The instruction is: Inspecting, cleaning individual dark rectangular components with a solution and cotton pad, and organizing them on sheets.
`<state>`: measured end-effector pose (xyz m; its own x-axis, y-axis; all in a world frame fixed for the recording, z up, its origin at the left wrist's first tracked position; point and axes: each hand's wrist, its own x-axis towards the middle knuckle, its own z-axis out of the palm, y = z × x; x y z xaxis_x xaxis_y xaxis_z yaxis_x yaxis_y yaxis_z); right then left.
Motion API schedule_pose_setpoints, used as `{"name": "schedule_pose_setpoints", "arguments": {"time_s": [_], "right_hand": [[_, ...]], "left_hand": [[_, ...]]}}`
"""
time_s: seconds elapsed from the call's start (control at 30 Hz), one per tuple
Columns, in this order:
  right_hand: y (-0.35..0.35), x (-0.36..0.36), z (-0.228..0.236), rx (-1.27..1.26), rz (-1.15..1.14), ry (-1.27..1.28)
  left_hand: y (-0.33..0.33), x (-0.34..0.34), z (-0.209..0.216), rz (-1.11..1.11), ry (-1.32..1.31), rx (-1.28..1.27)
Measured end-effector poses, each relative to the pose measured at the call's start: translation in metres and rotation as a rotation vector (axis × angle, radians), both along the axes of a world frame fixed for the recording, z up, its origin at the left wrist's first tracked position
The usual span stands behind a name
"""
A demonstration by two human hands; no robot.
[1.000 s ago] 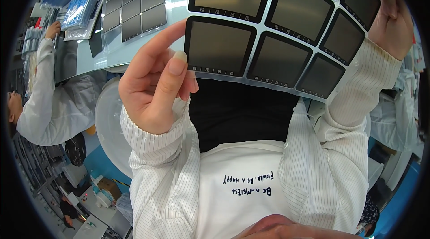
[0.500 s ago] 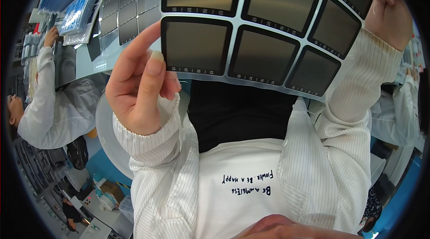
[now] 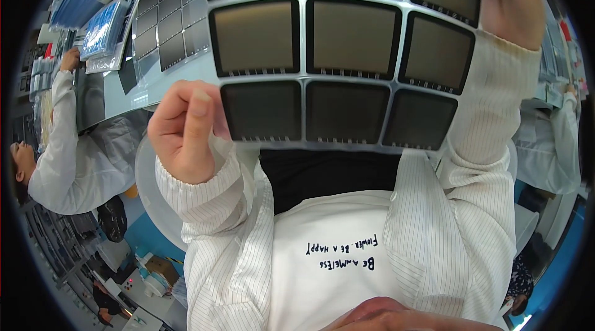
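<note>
A large clear sheet carrying rows of dark, rounded rectangular panels (image 3: pixel 353 39) is held up in front of me, tilted. Each panel has a row of small pale marks along its lower border. At the sheet's left edge, my left hand (image 3: pixel 186 126) is closed, thumb against the curled fingers, with some fingertips behind the clear border. My right hand (image 3: pixel 514 2) grips the upper right edge; most of its fingers are hidden behind the sheet or cut off by the view's rim.
A similar sheet of grey panels (image 3: pixel 170 18) lies on the table (image 3: pixel 121 92) at the left, near blue-and-white plastic-wrapped packs (image 3: pixel 105 27). A co-worker in a white coat (image 3: pixel 80 157) reaches to the bench at far left. Another person's white sleeve (image 3: pixel 548 145) shows at right.
The sheet has moved down and left, and its tilt has changed, with more of its lower rows facing me. My right hand has moved left with it; my left hand has stayed near its place.
</note>
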<state>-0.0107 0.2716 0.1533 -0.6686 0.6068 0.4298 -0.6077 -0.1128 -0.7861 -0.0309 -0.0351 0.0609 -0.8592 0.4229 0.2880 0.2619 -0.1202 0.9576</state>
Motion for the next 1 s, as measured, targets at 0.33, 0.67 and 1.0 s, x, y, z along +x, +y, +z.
{"name": "schedule_pose_setpoints", "arguments": {"time_s": [0.33,0.67,1.0], "right_hand": [[0.041,-0.013,-0.073,-0.04,0.222,-0.515],[0.057,-0.012,-0.104,-0.049,0.32,-0.596],[0.058,-0.015,-0.115,-0.062,0.288,-0.585]], "left_hand": [[0.002,0.005,-0.016,-0.187,-0.398,-0.119],[0.001,0.007,-0.02,-0.192,-0.472,-0.101],[-0.002,0.007,-0.02,-0.221,-0.454,-0.104]]}}
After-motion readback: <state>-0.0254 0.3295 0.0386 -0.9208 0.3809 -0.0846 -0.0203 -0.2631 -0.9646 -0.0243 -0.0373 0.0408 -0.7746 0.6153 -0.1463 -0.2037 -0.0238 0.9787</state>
